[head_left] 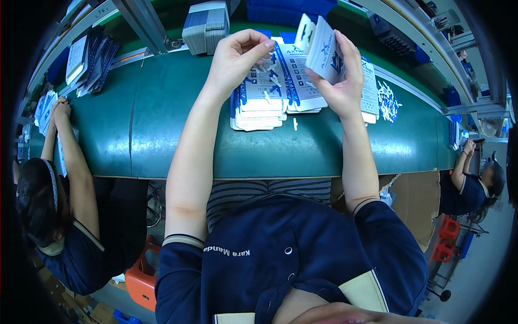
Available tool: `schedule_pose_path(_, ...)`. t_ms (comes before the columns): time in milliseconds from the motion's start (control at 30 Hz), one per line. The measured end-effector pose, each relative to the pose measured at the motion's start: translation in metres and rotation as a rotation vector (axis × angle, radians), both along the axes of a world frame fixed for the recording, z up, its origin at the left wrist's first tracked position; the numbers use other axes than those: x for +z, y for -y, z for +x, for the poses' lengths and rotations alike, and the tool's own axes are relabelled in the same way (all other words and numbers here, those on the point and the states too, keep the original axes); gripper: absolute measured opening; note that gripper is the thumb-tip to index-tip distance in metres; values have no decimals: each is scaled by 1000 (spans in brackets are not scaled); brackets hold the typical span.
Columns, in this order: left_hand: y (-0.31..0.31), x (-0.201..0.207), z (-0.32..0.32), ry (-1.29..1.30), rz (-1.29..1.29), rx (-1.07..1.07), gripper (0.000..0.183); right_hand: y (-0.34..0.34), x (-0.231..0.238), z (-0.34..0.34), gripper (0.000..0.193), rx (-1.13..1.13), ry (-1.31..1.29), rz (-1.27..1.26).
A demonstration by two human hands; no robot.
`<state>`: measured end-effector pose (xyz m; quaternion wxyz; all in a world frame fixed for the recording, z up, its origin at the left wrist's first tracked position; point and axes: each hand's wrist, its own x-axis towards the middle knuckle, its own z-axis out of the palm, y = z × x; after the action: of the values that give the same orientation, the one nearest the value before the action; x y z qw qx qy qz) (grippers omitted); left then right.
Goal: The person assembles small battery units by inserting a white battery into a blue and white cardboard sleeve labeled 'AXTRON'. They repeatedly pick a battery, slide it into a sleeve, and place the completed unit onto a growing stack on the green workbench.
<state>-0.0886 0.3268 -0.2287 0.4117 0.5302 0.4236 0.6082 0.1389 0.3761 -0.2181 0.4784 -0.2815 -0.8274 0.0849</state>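
Near far edge of green bench [162, 135], we held bundle of blue-white cards [326, 56] in right hand [347, 86], thumb low on its left side, fingers along right. Bundle was to right of left hand [239, 58], long axis nearly upright. Left hand was nearer to flat card stack [259, 112], thumb and forefinger close together; whether they pinched anything, we could not tell. Back of bundle was hidden.
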Motion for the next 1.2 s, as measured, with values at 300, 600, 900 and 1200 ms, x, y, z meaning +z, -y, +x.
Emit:
schedule_pose_path(300,2,-3,11,-222,29,-41,17,4,1,13,69,678,-584,-1024)
schedule_pose_path(600,10,3,23,-314,-109,-155,29,9,-5,4,70,725,-745,-1454)
schedule_pose_path(900,11,2,22,-246,-84,-175,36,13,-6,5,53,589,-684,-1459)
schedule_pose_path(1200,13,4,19,-137,-133,-314,31,15,-2,-1,48,439,-549,-1364)
